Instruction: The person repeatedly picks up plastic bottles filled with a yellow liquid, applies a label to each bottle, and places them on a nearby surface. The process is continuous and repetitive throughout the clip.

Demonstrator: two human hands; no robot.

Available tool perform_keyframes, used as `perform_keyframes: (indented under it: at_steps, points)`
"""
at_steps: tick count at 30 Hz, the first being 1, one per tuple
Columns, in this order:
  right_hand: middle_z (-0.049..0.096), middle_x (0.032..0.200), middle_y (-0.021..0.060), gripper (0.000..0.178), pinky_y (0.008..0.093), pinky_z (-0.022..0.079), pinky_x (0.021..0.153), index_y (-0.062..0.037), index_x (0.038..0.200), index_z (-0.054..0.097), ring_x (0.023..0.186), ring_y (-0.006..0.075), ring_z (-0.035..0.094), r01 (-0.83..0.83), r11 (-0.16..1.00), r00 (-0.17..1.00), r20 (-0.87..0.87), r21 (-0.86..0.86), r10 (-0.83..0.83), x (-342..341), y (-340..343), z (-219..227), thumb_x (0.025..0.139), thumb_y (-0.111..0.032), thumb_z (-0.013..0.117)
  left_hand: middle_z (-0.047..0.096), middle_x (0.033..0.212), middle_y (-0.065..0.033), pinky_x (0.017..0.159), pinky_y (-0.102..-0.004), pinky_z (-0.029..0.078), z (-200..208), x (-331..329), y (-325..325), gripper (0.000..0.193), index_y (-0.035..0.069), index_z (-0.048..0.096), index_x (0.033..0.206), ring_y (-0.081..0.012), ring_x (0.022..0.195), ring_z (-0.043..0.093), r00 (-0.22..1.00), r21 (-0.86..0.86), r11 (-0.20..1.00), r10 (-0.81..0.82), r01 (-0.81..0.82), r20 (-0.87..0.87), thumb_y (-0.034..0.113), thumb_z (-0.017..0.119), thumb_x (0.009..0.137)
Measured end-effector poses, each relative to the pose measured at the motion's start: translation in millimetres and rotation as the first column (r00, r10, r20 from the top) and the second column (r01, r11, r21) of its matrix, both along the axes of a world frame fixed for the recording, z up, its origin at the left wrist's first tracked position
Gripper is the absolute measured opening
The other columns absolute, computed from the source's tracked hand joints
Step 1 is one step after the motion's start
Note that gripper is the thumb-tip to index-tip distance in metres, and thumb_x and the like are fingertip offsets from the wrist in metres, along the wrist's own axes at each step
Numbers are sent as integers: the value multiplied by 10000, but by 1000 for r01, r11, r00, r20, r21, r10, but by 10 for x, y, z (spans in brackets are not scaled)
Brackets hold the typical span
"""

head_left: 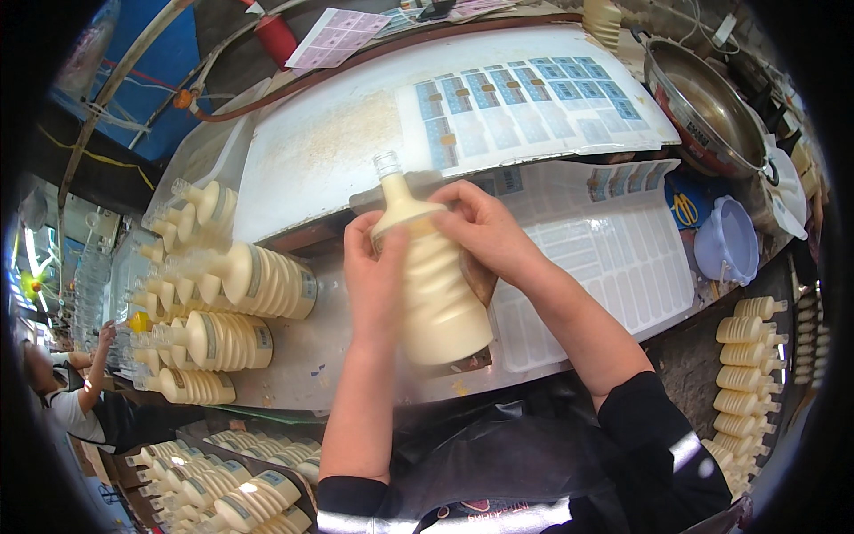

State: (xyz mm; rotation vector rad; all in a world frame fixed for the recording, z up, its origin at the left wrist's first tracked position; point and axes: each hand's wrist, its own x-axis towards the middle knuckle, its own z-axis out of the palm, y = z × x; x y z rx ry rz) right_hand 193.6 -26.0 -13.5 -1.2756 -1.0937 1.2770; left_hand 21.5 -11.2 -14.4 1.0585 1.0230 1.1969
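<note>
A cream bottle (438, 298) with a spiral-ribbed body and clear neck leans away from me at the table's near side. My left hand (374, 271), smeared by motion, grips its left side just below the shoulder, thumb and fingers bent. On the opposite side, the bent fingers and thumb of my right hand (487, 230) press on the shoulder. A faint band runs around the shoulder between my hands. Whether a thin label is pinched in my fingertips is too small to tell. Something dark brown shows behind the bottle's right side.
Blue label sheets (485, 93) lie on a wet white board (329, 142) ahead. Beside my right arm sits a white tray (578, 303); beyond it are a lilac bucket (725, 240) and metal pan (712, 98). Similar bottles (267, 280) crowd the left. Another person (76, 396) works far left.
</note>
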Motion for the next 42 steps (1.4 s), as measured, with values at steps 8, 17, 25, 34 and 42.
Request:
perform_keyframes:
  at_steps: [8, 17, 25, 34, 42]
  points:
    - [685, 935, 37, 259, 246, 508, 789, -28, 1190, 608, 864, 70, 622, -2, 1000, 1000, -27, 19, 3, 1, 9, -34, 992, -191, 650, 634, 1097, -87, 798, -266, 530, 63, 29, -19, 362, 19, 517, 1236, -115, 927, 622, 1000, -16, 1000, 13, -13, -20, 172, 693, 959]
    - [602, 797, 9, 342, 257, 451, 671, -52, 1142, 638, 733, 81, 548, 56, 998, 982, 179, 16, -58, -53, -3, 74, 920, -297, 723, 632, 1088, -83, 800, -270, 528, 31, 11, -5, 364, 24, 532, 1215, -116, 931, 617, 998, 4, 1000, 27, -27, -53, 187, 713, 944]
    - [591, 765, -18, 317, 224, 440, 647, -51, 1148, 636, 707, 44, 532, 56, 998, 988, 145, 35, -60, -50, 3, 42, 930, -266, 720, 633, 1120, -100, 824, -286, 544, 28, -3, -1, 341, 25, 498, 1274, -135, 967, 619, 997, -7, 1000, 3, -4, -79, 138, 667, 1000]
    - [633, 826, 4, 316, 236, 474, 705, -36, 1160, 633, 765, 59, 571, 47, 999, 994, 100, 10, -48, -50, -7, 53, 954, -267, 698, 631, 1115, -98, 815, -280, 528, 67, 17, -20, 374, 21, 525, 1232, -126, 949, 617, 999, -27, 999, 19, -20, -41, 185, 705, 948]
    - [691, 948, 44, 301, 247, 509, 777, -21, 1224, 608, 861, 75, 628, 5, 999, 1000, -7, -35, -5, -29, -4, 21, 991, -204, 657, 629, 1114, -81, 837, -268, 517, -14, -14, -4, 272, 25, 490, 1263, -111, 953, 595, 993, 37, 999, 5, 0, -120, 189, 566, 1059]
